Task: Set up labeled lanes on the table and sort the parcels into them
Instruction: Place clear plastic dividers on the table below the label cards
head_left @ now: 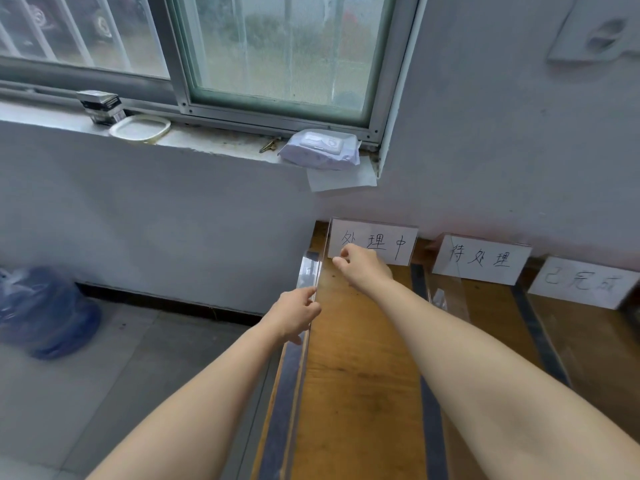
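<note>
Over the wooden tabletop (360, 375), the left hand (298, 315) grips a clear divider (308, 271) at its left edge; the right hand (363, 268) pinches the leftmost label card (398, 244).

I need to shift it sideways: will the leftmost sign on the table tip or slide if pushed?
The sign stands upright in a thin clear holder, so a push up high would probably tip it. It looks light; the right hand pinches just its lower corner. On the smooth wooden table it would likely slide.
</note>
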`<state>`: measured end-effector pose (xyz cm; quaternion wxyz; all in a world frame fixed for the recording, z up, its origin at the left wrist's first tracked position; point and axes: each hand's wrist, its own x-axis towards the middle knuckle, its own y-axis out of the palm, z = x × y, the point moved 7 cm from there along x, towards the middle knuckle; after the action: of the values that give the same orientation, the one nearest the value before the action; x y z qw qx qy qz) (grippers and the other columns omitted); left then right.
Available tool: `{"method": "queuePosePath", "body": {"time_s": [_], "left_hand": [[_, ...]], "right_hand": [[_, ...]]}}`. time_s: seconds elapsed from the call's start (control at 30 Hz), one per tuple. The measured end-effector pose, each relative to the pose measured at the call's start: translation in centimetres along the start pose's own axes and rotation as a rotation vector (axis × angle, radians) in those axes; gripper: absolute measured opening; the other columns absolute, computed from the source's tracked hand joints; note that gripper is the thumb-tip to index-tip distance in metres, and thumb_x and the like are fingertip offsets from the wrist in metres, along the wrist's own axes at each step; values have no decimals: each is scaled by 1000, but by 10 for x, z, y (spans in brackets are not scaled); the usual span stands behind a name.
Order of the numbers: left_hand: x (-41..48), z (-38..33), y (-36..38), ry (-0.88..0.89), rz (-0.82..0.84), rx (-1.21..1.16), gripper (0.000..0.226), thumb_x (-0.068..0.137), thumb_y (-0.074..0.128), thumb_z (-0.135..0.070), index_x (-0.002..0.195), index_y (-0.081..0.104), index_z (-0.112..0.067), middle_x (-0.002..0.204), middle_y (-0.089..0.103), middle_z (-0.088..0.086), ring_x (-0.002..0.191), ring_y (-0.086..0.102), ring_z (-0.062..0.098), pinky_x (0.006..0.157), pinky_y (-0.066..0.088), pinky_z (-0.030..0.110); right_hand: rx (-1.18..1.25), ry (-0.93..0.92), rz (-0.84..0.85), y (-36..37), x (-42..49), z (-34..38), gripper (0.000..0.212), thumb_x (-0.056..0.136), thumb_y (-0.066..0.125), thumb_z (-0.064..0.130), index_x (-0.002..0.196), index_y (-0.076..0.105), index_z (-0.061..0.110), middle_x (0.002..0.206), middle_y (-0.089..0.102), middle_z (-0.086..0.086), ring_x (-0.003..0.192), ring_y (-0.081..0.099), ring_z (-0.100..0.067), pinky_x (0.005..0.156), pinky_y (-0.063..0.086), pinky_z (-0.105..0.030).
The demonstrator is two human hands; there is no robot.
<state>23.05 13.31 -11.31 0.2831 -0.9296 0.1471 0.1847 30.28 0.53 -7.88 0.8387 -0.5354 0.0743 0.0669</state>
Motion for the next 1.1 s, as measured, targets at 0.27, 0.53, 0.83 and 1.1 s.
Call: {"method": "queuePosePath", "body": {"time_s": [0.27,0.53,0.83,1.1], "left_hand": [[11,-11,-19,-51,-140,-33,50,96,35,-5,144,38,-15,122,53,7,82,62,22,44,54,31],[18,-27,-2,-71,-118,-10,49,98,34,-6,145,35,-16,118,49,7,88,60,24,50,53,34],[19,-39,10,-53,-140,35,44,100,33,-9,144,36,-14,123,49,9,86,56,21,62,55,37],[22,-31,14,-62,-121,85,56,99,42,-14,151,21,-17,141,43,15,109,56,32,69,56,37]], "right_hand": [[-341,4,-173,-48,-2,-49,35,99,45,33,130,52,17,130,54,-8,120,49,-29,90,43,-38],[-339,321,-215,-71,-26,-118,46,92,55,20,136,42,14,143,35,-12,127,40,-32,92,43,-41],[-233,438,-118,-62,-36,-153,68,94,44,-2,153,12,8,134,52,-17,102,60,-29,65,44,-35],[-259,386,-130,-59,-34,-155,43,98,38,1,140,38,5,122,58,-15,93,57,-29,63,40,-31]]}}
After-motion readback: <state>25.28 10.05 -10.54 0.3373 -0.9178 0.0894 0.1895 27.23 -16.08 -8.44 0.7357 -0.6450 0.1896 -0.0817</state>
